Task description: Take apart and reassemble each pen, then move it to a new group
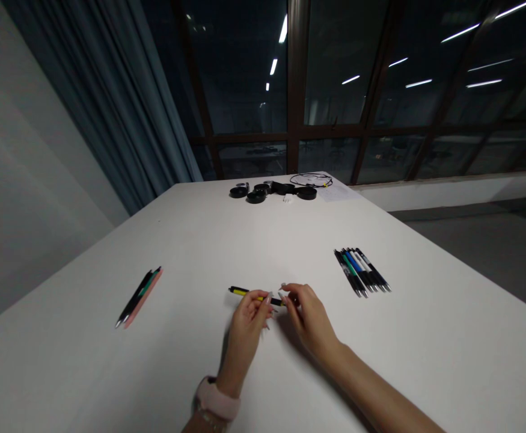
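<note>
A yellow and black pen [239, 291] is held above the white table, lying nearly crosswise, its right end slightly lower. My left hand [248, 319] has its thumb and fingers pinched round the pen's barrel; a pink watch band [217, 398] circles that wrist. Close against the pen's right end, my right hand [306, 313] curls with thumb and forefinger in a pinch. Whatever small part sits between those fingertips is too small to tell. The pen's left end sticks out past my left hand.
To the right lies a row of several pens [362, 270] side by side, silver tips toward me. On the left rest a black pen [134, 299], a green one and a pink pen [143, 299]. Black round items [256, 196], a cable [311, 180] and paper [338, 193] lie at the far edge.
</note>
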Available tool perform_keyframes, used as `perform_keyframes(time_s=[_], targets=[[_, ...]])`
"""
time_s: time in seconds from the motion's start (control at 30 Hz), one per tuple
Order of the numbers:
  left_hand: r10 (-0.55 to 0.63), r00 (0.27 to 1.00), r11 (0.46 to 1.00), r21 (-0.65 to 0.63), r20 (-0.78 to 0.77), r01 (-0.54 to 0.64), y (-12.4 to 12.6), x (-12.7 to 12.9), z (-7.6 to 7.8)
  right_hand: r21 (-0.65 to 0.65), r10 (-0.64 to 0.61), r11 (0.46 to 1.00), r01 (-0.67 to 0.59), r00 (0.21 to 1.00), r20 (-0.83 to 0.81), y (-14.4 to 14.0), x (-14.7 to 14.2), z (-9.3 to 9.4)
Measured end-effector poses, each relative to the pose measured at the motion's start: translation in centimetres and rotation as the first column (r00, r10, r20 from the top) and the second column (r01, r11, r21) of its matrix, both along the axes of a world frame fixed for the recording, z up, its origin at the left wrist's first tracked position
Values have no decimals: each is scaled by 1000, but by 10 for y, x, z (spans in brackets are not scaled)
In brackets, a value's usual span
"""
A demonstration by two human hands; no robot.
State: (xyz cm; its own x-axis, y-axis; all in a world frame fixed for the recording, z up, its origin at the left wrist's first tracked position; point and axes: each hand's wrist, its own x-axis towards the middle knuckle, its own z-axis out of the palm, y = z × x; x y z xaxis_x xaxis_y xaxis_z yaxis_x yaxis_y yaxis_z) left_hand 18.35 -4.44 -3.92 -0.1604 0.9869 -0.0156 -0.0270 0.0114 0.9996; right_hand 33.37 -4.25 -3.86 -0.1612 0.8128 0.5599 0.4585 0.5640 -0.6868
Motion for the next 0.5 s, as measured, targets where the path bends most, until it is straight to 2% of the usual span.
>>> perform_keyframes(time_s=[0.1, 0.2, 0.27, 0.33, 0.4, 0.5], targets=[[5, 1000, 1000, 11, -5, -5, -1, 1, -1, -84, -24, 996, 19, 998, -55, 2, -1, 0], [42, 999, 999, 25, 0, -42, 3, -4, -5, -196, -128, 974, 111, 989, -76, 7, 3, 2], [81, 997, 996, 29, 12, -81, 6, -8, -8, -220, -201, 953, 211, 977, 65, 11, 7, 3], [112, 993, 993, 29, 20, -113, 10, -12, -9, -200, -206, 940, 275, 928, 310, 15, 9, 4], [135, 991, 990, 23, 19, -136, 12, -15, -10, -162, -168, 943, 290, 837, 521, 18, 8, 3], [149, 989, 988, 33, 12, -149, 13, -16, -8, -104, -109, 964, 244, 722, 683, 20, 2, 2]])
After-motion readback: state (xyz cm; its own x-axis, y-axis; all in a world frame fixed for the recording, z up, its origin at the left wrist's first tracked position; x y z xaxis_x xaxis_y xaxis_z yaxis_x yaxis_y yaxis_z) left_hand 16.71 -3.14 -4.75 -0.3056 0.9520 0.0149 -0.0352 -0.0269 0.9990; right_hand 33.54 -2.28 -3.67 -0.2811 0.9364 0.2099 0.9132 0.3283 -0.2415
